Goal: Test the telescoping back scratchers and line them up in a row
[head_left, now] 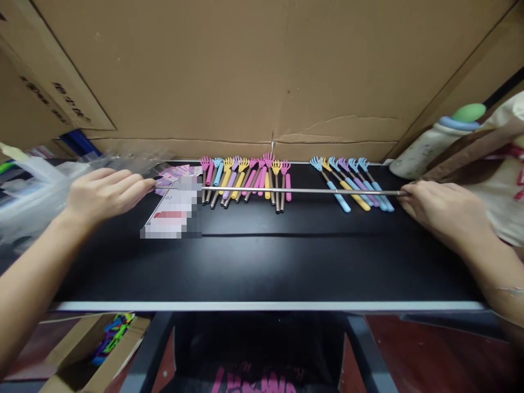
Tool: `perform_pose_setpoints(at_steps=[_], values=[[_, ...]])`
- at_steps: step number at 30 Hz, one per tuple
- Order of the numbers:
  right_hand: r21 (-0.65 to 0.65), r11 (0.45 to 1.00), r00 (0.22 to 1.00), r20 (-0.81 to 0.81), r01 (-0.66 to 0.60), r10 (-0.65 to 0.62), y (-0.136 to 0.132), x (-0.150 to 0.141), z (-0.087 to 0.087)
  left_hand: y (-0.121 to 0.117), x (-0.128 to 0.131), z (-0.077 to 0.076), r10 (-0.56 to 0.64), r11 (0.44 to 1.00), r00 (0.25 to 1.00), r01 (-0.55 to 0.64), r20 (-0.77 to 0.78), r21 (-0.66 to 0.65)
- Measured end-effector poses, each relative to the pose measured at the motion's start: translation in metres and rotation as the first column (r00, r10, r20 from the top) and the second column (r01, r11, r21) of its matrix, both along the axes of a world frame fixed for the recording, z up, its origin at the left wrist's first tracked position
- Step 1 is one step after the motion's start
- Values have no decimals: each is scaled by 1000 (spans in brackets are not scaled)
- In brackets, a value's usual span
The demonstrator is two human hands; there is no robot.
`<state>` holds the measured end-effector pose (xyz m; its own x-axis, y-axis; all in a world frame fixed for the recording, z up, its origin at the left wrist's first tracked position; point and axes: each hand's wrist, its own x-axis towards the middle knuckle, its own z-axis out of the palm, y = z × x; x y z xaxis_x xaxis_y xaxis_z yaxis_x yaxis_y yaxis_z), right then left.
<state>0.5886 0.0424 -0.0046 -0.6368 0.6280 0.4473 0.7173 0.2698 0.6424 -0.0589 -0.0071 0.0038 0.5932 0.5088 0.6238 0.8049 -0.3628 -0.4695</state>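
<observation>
The two forearms enter from the bottom corners, nearest to the camera, and spread wide over the black table (262,262). The right hand (444,210) lies palm down, and its grip is pressed together on one end of a long thin metal rod (303,190), which looks like the extended shaft of a telescopic back scratcher. The rod runs level from this grip toward the left hand (108,191), just above the table, so the arms are probably far apart because the shaft is pulled out to full length. The left hand is also palm down, fingers stretched and close together; its fingertips meet the far end of the rod near some pink cards (176,173), but I cannot tell if they pinch the rod or only touch it, because that end is blurred and hidden. Behind the rod, about midway between the two grips, lies a group of short scratchers (245,180) in pink, yellow, purple and blue, claws pointing away. Closer to the right grip is a smaller row of scratchers (352,183), mostly blue, lying slanted. It seems the two groups are kept apart as sorted piles. Beyond the left grip are clear plastic bags (36,185), and behind everything stands a cardboard wall (262,76).
</observation>
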Motion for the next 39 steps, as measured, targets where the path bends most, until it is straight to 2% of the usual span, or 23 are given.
perform_pose_setpoints(at_steps=[3, 4, 6, 8, 10, 12, 16, 19, 22, 28, 30, 33, 36, 39], values=[[-88, 994, 997, -50, 61, -65, 3, -8, 0, 3, 9, -6, 1, 985, 964, 46, -267, 168], [-116, 992, 996, -66, 58, -66, 2, -16, 0, 4, 16, -7, -3, 981, 956, 60, -293, 186], [-153, 988, 996, -94, -6, -8, -4, -41, -1, 3, 41, -10, -42, 986, 956, 87, -291, 143], [-157, 976, 984, -117, -151, 133, -14, -75, -4, 0, 75, -12, -108, 989, 951, 132, -289, 65], [-164, 946, 956, -141, -279, 257, -28, -113, -7, -5, 113, -12, -183, 977, 949, 205, -258, 61], [-171, 900, 911, -182, -401, 371, -43, -147, -11, -13, 147, -11, -232, 972, 946, 235, -226, -17], [-184, 900, 905, -244, -396, 349, -73, -186, -13, -33, 188, -10, -236, 967, 961, 217, -147, -133], [-233, 882, 902, -245, -411, 356, -87, -200, -12, -45, 205, -11, -270, 946, 957, 242, -111, -216], [-263, 892, 922, -232, -367, 311, -87, -211, -7, -44, 216, -8, -258, 948, 962, 234, -93, -217], [-156, 921, 925, -197, -358, 326, -63, -219, 3, -23, 219, -2, -219, 968, 974, 210, -56, -136], [-118, 918, 917, -183, -379, 355, -59, -219, 2, -20, 218, -4, -234, 967, 972, 228, -39, -114], [-127, 894, 898, -165, -430, 409, -52, -206, 1, -18, 206, -9, -250, 963, 966, 242, -61, -115], [-125, 905, 908, -165, -407, 385, -37, -165, 4, -13, 164, -7, -174, 984, 979, 168, -110, -60], [-74, 970, 966, -136, -230, 219, -14, -98, 8, -7, 100, -2, -64, 994, 973, 81, -223, 70]])
